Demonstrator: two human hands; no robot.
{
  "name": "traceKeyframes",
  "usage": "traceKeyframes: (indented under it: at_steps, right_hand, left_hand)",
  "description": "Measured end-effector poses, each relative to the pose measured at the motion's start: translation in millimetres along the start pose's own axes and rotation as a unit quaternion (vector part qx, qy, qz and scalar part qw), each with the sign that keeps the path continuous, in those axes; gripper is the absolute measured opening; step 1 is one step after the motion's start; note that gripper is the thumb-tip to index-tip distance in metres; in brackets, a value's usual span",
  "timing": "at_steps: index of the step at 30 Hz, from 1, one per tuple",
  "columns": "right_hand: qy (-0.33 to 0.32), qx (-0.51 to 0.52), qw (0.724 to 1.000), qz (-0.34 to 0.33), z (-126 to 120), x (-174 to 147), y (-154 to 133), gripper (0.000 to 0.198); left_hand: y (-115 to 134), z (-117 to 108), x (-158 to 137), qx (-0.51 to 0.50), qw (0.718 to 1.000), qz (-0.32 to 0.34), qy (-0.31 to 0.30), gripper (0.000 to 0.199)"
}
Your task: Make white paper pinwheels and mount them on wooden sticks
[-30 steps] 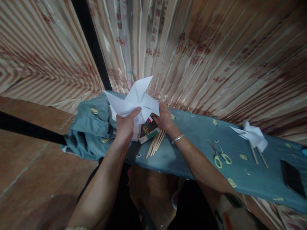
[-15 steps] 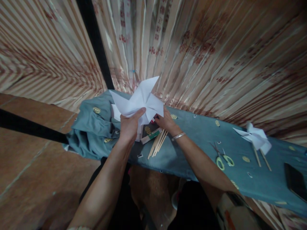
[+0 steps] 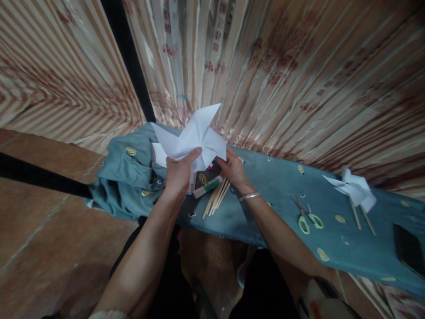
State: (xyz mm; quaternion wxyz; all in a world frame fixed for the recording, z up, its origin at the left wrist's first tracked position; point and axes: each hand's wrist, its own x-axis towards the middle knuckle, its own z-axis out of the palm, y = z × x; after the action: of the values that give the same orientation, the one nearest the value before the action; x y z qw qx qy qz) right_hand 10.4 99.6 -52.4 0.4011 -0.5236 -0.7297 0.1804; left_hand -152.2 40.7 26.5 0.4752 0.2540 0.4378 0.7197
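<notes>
A white paper pinwheel (image 3: 191, 141) is held up over the cloth-covered table. My left hand (image 3: 179, 173) grips it from below, with the thumb pressed near its centre. At the right-hand blade is my right hand (image 3: 233, 168), fingers curled and partly covered by the paper. Its fingertips are beside a small red and dark thing (image 3: 210, 166), too hidden to name; what they hold, if anything, does not show. Under the hands lie a white and green glue stick (image 3: 208, 186) and several thin wooden sticks (image 3: 216, 200). White paper (image 3: 158, 153) shows behind the pinwheel on the left.
Scissors with yellow-green handles (image 3: 308, 219) lie open on the blue-green cloth (image 3: 255, 221). Farther right are another white pinwheel (image 3: 357, 190), two sticks beneath it, and a dark phone (image 3: 407, 248). A patterned curtain (image 3: 265, 88) hangs behind; a black pole (image 3: 128, 57) stands left.
My right hand has shifted slightly down and right, a little away from the pinwheel's underside. The left hand and the pinwheel are almost where they were. The view has moved slightly.
</notes>
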Motion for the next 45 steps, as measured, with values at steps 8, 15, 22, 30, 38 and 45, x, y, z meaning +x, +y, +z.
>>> traceKeyframes:
  at_steps: [8, 15, 22, 30, 38, 45]
  right_hand:
    - [0.065, -0.006, 0.991, 0.119, -80.2, -99.3, 14.2, 0.014]
    - [0.047, -0.177, 0.980, 0.075, -121.0, -157.2, 34.8, 0.014]
    - [0.037, -0.147, 0.985, 0.085, -119.8, -168.5, 30.7, 0.016]
    - [0.127, -0.002, 0.969, 0.214, -121.8, -162.4, 39.7, 0.018]
    - [0.131, -0.006, 0.961, 0.241, -121.7, -158.3, 47.9, 0.015]
    - [0.091, -0.024, 0.970, 0.226, -121.3, -163.7, 43.2, 0.010]
  left_hand:
    - [-18.3, 6.9, -8.1, 0.023, 0.999, -0.023, -0.039, 0.045]
    - [-41.1, 24.6, -37.3, 0.066, 0.991, -0.076, -0.093, 0.037]
    - [-57.8, 44.5, -52.2, 0.094, 0.985, -0.098, -0.108, 0.033]
    - [-77.1, 51.1, -60.9, 0.123, 0.977, -0.114, -0.132, 0.027]
    - [-80.5, 51.5, -61.3, 0.136, 0.974, -0.111, -0.142, 0.029]
    - [-83.3, 50.1, -62.9, 0.133, 0.974, -0.107, -0.146, 0.021]
